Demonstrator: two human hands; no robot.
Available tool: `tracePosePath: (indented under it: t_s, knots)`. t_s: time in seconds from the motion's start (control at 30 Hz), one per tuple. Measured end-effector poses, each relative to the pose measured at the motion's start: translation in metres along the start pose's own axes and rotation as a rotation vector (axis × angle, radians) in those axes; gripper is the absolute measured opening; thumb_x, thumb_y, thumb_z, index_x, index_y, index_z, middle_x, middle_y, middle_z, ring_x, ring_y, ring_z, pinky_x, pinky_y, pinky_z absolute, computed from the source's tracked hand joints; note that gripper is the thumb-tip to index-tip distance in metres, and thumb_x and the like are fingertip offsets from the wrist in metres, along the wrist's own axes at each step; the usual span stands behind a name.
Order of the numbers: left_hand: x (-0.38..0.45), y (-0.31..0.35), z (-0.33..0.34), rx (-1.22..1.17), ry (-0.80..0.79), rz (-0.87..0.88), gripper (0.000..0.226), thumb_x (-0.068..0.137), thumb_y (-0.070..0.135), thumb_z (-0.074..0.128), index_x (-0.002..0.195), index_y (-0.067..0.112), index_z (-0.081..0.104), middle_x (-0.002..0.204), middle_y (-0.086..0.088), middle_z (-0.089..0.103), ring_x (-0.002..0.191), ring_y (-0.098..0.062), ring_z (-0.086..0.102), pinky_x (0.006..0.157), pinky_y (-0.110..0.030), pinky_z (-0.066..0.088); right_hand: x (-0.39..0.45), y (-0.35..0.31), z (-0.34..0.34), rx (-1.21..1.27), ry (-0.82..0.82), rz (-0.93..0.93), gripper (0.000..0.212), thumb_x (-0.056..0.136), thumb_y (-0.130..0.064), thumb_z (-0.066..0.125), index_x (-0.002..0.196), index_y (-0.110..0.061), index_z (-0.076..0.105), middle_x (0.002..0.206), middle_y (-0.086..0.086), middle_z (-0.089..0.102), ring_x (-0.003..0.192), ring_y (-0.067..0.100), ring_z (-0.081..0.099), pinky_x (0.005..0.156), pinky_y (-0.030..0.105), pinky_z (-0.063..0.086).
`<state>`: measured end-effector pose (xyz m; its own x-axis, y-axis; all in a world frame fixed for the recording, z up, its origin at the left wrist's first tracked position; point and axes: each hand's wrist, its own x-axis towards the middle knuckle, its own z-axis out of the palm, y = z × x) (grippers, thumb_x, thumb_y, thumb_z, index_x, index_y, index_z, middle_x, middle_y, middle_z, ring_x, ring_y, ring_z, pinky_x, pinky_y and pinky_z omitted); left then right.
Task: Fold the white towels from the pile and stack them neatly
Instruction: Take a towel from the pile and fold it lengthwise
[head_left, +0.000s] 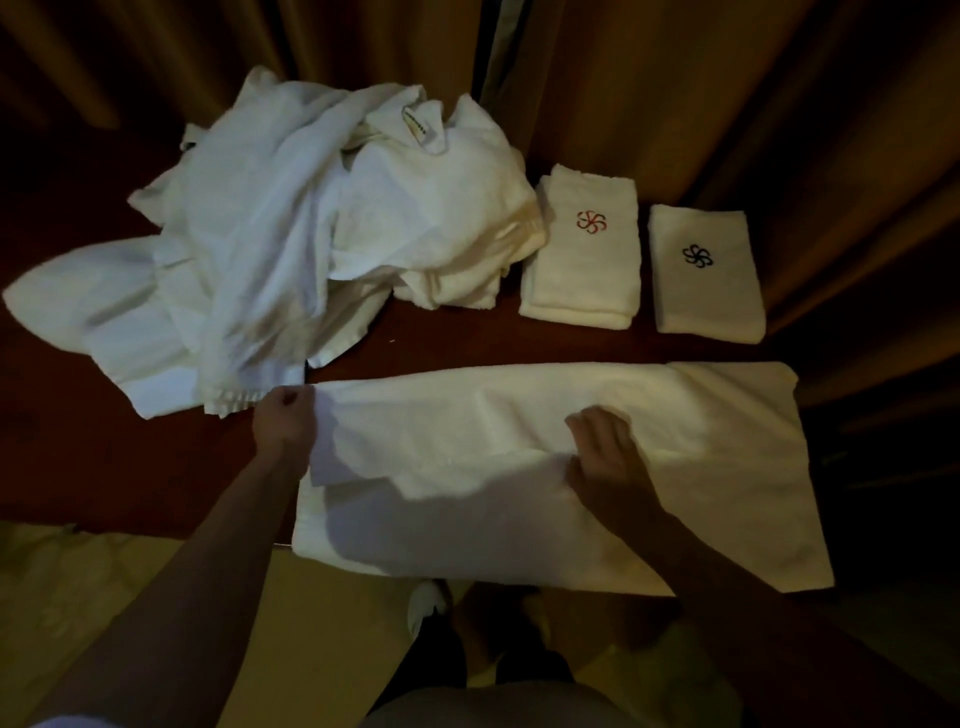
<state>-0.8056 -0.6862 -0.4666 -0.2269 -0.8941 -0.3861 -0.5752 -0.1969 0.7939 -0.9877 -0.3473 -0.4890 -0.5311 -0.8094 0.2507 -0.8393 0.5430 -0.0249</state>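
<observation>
While the unfolded towel pile (270, 234) slumps at the left, its tag's writing too blurred to read, the left hand (284, 418) pinches the spread towel (545, 467) by its left end. Its long axis runs left-right along the near table (130, 467) edge. The right hand (605, 452) grips a mid-towel fold. Beyond sit a red-emblem folded towel (584, 249) and a black-emblem folded towel (704, 275).

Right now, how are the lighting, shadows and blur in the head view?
Head view: dim, warm light; the arms cast a dark shadow over the near half of the spread white terry towel; the crumpled white towel pile looks slightly smeared; wide-angle bending shows at the edges.
</observation>
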Motion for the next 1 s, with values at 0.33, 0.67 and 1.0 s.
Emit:
tracePosePath:
  t_s: [0.33,0.67,1.0]
  knots:
    - [-0.021,0.003,0.004,0.134,-0.151,0.278,0.053,0.098,0.017,0.056,0.148,0.013,0.037,0.132,-0.015,0.057,0.115,-0.031,0.056,0.089,-0.039,0.047,0.011,0.012,-0.011,0.022,-0.089,0.147,0.024,0.090,-0.009,0.053,0.108,0.000,0.065,0.113,0.022,0.060,0.103,0.039,0.060,0.090,0.045,0.052]
    - [-0.006,-0.003,-0.002,0.414,-0.134,0.483,0.041,0.098,0.005,0.052,0.138,-0.001,0.050,0.132,-0.026,0.055,0.122,-0.041,0.051,0.104,-0.048,0.040,-0.023,0.011,-0.003,-0.065,-0.023,0.100,0.026,0.090,-0.022,0.046,0.098,-0.006,0.064,0.111,0.021,0.061,0.105,0.041,0.059,0.091,0.052,0.046]
    - [-0.026,-0.013,0.019,0.836,0.111,0.557,0.048,0.095,0.016,0.053,0.142,0.005,0.047,0.144,-0.031,0.039,0.131,-0.051,0.036,0.097,-0.061,0.038,-0.026,0.011,-0.011,0.033,-0.191,0.232,0.041,0.095,-0.047,0.041,0.116,-0.017,0.060,0.131,0.016,0.053,0.125,0.038,0.048,0.101,0.051,0.039]
